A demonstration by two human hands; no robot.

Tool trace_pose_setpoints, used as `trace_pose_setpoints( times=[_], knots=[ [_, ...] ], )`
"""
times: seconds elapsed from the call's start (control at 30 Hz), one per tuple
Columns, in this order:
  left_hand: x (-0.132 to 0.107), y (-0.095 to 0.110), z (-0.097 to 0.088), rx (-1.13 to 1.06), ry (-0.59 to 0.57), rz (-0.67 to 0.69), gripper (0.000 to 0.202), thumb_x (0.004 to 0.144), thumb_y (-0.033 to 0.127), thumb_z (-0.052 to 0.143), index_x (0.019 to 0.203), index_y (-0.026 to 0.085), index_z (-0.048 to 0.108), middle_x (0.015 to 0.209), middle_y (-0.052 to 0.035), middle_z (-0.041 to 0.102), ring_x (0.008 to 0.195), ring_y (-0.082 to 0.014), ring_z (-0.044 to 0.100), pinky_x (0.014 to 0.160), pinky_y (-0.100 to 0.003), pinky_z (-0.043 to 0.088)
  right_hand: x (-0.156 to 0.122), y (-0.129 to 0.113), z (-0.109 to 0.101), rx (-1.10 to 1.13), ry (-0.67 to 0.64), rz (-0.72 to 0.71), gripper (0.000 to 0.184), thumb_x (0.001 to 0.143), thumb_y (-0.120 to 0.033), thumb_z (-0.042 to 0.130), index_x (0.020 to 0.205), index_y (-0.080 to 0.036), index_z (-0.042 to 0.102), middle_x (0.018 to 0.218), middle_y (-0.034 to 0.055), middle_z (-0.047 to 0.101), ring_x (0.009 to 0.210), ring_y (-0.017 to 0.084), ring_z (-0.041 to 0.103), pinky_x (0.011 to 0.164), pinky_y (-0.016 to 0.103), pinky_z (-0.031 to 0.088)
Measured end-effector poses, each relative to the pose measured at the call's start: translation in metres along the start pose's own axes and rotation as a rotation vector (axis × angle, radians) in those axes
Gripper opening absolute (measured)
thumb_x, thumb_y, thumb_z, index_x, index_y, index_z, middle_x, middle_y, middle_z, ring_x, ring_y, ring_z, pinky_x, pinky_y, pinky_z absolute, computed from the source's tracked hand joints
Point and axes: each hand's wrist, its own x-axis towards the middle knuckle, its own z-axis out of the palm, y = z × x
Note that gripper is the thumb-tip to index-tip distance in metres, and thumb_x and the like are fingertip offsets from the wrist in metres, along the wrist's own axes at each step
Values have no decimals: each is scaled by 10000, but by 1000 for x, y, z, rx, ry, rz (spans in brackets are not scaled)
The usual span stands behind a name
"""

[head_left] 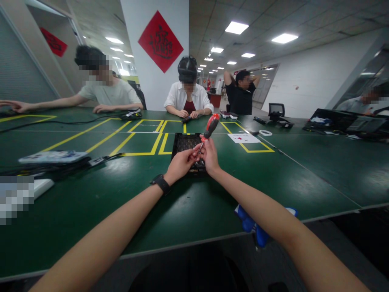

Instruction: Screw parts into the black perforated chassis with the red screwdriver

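A red and black screwdriver [212,126] points handle-up, tilted to the right, above a black tray [179,142]. My right hand [210,157] is closed around its shaft just below the handle. My left hand [181,164], with a dark watch on the wrist, pinches its fingers together at the lower end of the shaft. Whatever sits between the left fingertips is too small to make out. Small metal-looking pieces lie in the tray, partly hidden behind both hands.
Yellow tape outlines mark the green table [146,219]. A white paper sheet [244,138] and a tape roll [265,132] lie to the right. Blue gloves [247,221] hang at the front edge. Stacked devices [54,157] and cables are on the left. People sit across the table.
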Motion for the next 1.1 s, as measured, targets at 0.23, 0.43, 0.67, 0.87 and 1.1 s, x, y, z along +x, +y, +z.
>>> trace_pose_setpoints(
  times=[0.23, 0.43, 0.67, 0.87, 1.1],
  knots=[
    [2, -8, 2, -52, -38, 21, 185, 821, 296, 522, 821, 145, 628, 739, -18, 644, 643, -127, 547, 616, -222, 395, 1, 1, -2, 2, -2, 4, 362, 873, -475, 429, 1135, -227, 465, 687, -28, 572, 502, 76, 546, 391, 162, 403],
    [4, -6, 1, -195, -53, -48, 192, 735, 326, 629, 787, 146, 587, 678, 4, 618, 597, -111, 540, 562, -203, 402, 0, 1, -2, -13, -12, -8, 347, 876, -458, 434, 1134, -228, 466, 682, -31, 565, 501, 77, 548, 371, 155, 394],
    [4, -5, -1, -254, -112, -84, 189, 722, 314, 630, 749, 129, 603, 634, 10, 611, 556, -101, 526, 537, -199, 396, 0, 0, -1, -17, -33, 15, 373, 867, -482, 440, 1142, -231, 436, 680, -35, 577, 482, 77, 553, 363, 154, 397],
    [4, -12, -1, -311, -214, -33, 215, 778, 300, 561, 872, 128, 648, 814, -34, 679, 721, -141, 603, 676, -236, 451, 1, 2, -4, -9, -32, 7, 343, 877, -461, 430, 1117, -218, 446, 657, -31, 582, 487, 87, 565, 367, 159, 393],
    [3, -6, -1, -254, -70, -63, 227, 717, 348, 642, 786, 136, 598, 649, 8, 602, 560, -98, 508, 536, -199, 402, -1, 0, -1, -14, -19, -10, 317, 868, -438, 460, 1104, -226, 444, 657, -39, 577, 477, 84, 547, 368, 166, 396]
  ],
)
